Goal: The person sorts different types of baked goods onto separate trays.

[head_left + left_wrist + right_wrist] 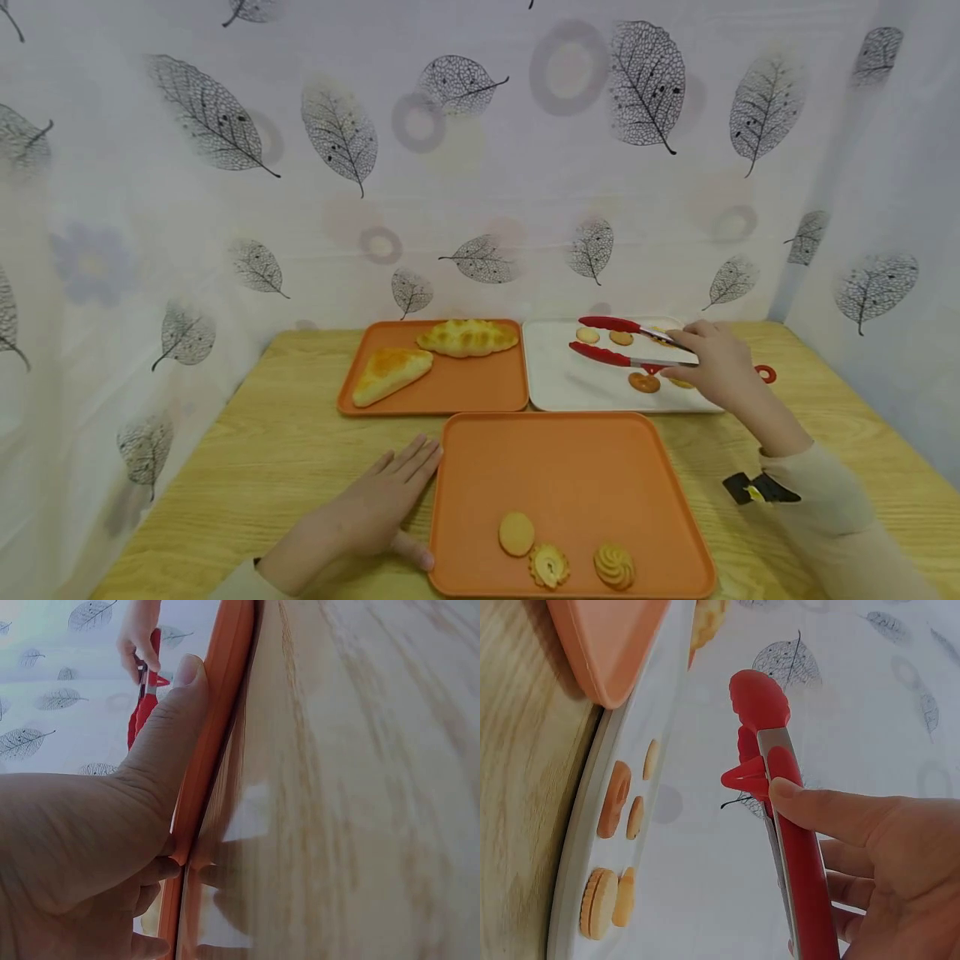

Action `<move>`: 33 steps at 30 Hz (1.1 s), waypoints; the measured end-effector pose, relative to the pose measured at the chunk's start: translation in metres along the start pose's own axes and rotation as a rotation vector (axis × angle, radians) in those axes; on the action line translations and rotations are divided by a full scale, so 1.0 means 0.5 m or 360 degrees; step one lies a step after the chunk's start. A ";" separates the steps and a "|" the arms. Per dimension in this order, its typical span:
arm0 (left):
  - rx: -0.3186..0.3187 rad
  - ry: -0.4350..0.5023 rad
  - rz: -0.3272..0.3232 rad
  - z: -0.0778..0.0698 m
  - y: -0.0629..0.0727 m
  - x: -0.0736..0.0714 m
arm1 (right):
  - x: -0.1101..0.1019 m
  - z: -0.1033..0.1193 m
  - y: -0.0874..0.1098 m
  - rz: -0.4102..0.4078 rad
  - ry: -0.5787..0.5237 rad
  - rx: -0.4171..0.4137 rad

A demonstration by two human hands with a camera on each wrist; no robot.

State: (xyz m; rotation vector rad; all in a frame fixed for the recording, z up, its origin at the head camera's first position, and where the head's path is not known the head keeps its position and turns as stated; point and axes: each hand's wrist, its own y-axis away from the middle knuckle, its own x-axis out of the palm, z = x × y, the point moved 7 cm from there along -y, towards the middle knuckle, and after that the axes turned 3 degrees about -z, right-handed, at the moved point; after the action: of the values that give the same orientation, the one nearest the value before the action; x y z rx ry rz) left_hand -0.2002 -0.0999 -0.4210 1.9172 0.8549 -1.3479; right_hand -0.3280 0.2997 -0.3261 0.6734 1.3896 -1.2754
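Note:
My right hand (712, 365) grips red-and-silver kitchen tongs (603, 355) above the white tray (553, 375), their arms spread apart. Nothing is between the tong tips, which the right wrist view shows above the cookies. On that tray lie a pretzel-shaped cookie (644, 382), a round cookie (587, 335), a sandwich cookie (598, 904) and others partly covered by the hand. With fingers straight, my left hand (360, 510) touches the left edge of the front orange tray (555, 471). That tray holds a plain oval cookie (517, 534), a scalloped cookie (549, 567) and a swirl cookie (614, 566).
Behind, on the left, another orange tray (465, 392) bears a triangular bread (392, 375) and a long, ridged bread (467, 338). All three trays stand close together on the wooden table (262, 442). A leaf-print curtain (487, 183) surrounds the back and sides.

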 end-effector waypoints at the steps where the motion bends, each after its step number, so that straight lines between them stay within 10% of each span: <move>1: 0.0000 -0.0001 0.0000 -0.001 0.000 0.000 | -0.003 0.005 0.007 -0.0015 -0.0007 -0.0023; 19: 0.0030 0.0002 -0.0009 -0.004 -0.004 -0.001 | -0.042 0.050 0.134 -0.0316 -0.0149 -0.0509; 33: 0.0009 -0.0013 -0.0011 -0.002 -0.005 -0.005 | -0.062 0.047 0.176 -0.0058 -0.0314 -0.0748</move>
State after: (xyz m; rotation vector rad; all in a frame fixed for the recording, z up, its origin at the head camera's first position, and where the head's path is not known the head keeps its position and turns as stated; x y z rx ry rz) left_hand -0.2025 -0.0979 -0.4187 1.9131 0.8554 -1.3631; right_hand -0.2321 0.3086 -0.3218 0.1960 1.4688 -0.9609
